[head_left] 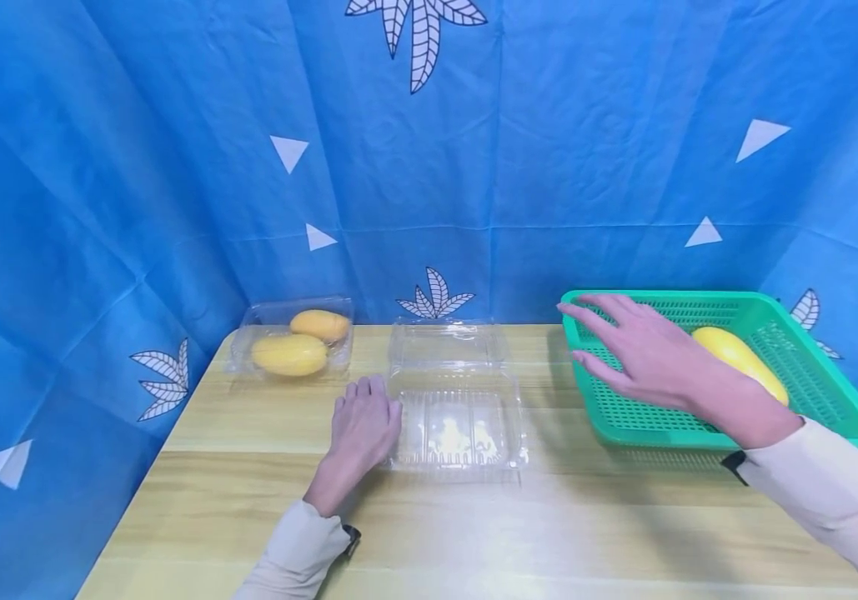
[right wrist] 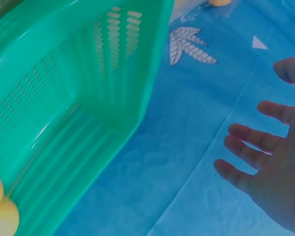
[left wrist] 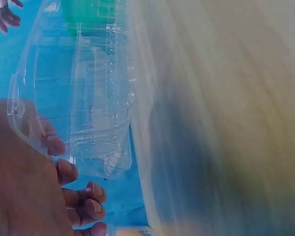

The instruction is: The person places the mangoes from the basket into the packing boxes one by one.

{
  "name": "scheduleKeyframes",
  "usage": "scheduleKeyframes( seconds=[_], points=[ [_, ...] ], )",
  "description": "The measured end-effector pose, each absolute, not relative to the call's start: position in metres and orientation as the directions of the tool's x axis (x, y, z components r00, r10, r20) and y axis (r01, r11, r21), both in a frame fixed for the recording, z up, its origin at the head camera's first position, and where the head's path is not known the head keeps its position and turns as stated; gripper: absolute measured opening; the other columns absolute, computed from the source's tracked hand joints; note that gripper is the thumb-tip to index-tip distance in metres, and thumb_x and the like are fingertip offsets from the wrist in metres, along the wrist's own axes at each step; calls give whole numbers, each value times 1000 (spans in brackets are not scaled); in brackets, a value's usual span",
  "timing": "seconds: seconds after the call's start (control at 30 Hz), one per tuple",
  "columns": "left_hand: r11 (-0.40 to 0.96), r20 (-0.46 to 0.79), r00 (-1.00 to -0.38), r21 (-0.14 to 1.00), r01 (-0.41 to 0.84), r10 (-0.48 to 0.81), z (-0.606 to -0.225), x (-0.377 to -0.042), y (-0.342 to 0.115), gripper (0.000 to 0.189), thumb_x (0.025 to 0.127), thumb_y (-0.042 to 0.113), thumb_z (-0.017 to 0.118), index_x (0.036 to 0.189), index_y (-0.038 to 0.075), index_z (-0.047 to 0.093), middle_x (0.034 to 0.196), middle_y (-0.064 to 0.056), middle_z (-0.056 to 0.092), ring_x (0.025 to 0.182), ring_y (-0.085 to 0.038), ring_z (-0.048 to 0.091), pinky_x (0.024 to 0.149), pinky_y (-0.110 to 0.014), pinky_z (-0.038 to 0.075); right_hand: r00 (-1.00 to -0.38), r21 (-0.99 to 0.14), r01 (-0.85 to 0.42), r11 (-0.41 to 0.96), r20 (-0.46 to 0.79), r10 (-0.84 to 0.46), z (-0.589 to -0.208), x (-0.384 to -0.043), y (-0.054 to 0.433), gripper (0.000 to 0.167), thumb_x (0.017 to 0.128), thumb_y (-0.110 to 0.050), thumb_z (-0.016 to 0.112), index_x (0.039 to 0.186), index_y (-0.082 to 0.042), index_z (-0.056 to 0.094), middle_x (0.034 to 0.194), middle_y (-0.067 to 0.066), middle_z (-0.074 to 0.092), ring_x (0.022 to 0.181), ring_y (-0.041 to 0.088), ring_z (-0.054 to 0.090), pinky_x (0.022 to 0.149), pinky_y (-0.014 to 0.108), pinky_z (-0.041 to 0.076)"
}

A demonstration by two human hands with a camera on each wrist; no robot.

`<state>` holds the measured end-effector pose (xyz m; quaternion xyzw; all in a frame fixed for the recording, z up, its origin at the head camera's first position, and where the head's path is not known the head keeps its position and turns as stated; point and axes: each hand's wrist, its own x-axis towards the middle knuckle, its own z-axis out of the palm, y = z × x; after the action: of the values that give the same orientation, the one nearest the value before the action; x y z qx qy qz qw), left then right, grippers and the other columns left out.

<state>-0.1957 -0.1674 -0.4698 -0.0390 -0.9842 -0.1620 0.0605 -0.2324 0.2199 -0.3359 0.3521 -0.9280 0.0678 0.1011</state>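
On a pale wood-grained table (head_left: 511, 533), the left hand (head_left: 364, 421), fingers bent, lies at an open clear plastic clamshell (head_left: 454, 425); its grip cannot be told. The right hand (head_left: 639, 348), spread and unladen, hangs above a green perforated plastic basket (head_left: 669, 437), wrist partly masking an oblong yellow fruit (head_left: 744, 358) inside. Beyond: a second clamshell (head_left: 271, 313) holding two yellow fruits (head_left: 289, 356); blue leaf-printed curtain (head_left: 586, 167).

In the head view, the right hand (head_left: 642, 354) hides part of the green basket (head_left: 669, 437); the bottom edge cuts off the left sleeve (head_left: 293, 550).
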Motion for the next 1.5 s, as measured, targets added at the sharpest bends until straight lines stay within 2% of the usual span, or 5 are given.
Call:
scheduleKeyframes(
  seconds=[0.4,0.8,1.0,1.13,1.5],
  points=[
    [924,117,-992,372,91,51,-472,-198,-166,15,99,20,46,96,6,45,89,-12,45,84,-31,42,72,-40,36,-733,-8,-653,757,256,-630,-329,-226,265,67,97,-35,66,156,-14,42,149,20,46,134,42,44,100,66,41],
    [909,79,-995,409,83,55,-471,-195,-168,16,102,22,44,99,7,45,91,-11,45,85,-30,43,73,-41,36,-731,12,-632,774,321,-602,-325,-238,312,69,97,-32,66,158,-17,39,148,24,45,128,47,44,92,70,39],
    [893,30,-997,444,77,71,-472,-196,-171,18,103,24,42,96,8,42,89,-10,44,83,-29,42,72,-41,35,-753,42,-598,800,313,-579,-339,-246,335,65,97,-31,66,155,-11,42,144,28,47,125,49,46,88,71,41],
    [869,-8,-995,487,82,99,-470,-196,-175,17,103,25,38,94,10,41,87,-9,42,81,-28,41,70,-40,34,-774,60,-570,819,294,-561,-343,-249,351,63,98,-30,65,153,-8,43,142,29,46,123,51,46,91,71,39],
    [876,-72,-978,461,140,194,-470,-195,-190,21,106,26,35,92,11,42,88,-8,43,84,-27,40,74,-39,35,-786,218,-535,817,227,-575,-344,-252,381,62,99,-32,61,151,-5,42,142,32,45,125,52,45,90,71,40]
  ],
)
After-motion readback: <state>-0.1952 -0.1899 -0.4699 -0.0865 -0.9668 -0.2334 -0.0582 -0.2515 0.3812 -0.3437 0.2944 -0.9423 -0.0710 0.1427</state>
